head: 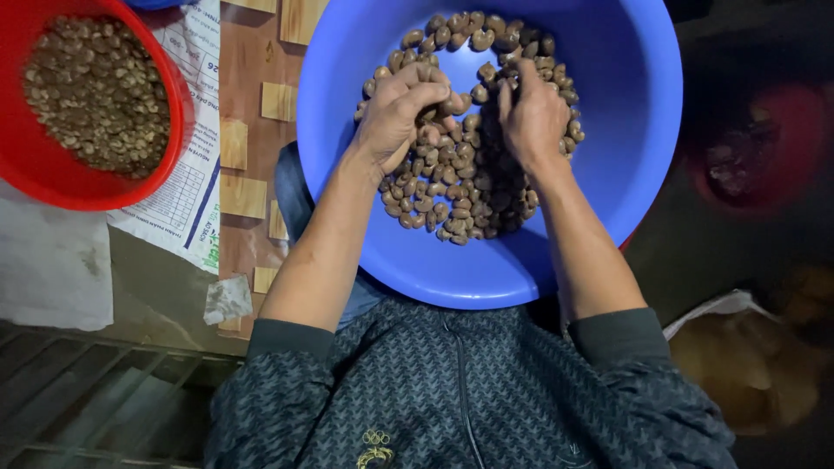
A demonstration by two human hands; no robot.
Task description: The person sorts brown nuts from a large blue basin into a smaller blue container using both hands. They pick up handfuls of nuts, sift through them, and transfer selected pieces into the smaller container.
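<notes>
A big blue plastic basin (608,174) rests on my lap, holding a heap of brown cashew nuts (452,187). My left hand (395,113) lies curled on the heap's left side, fingers bent around a few nuts. My right hand (532,113) presses into the heap on the right, fingers pointing down among the nuts; what it holds is hidden. Both forearms reach in from the near rim of the basin.
A red bowl (178,113) full of smaller greyish nuts sits at the upper left on printed paper (187,204) over a wooden board. A dim red container (756,156) stands at the right, and a pale sack (747,356) lies at the lower right.
</notes>
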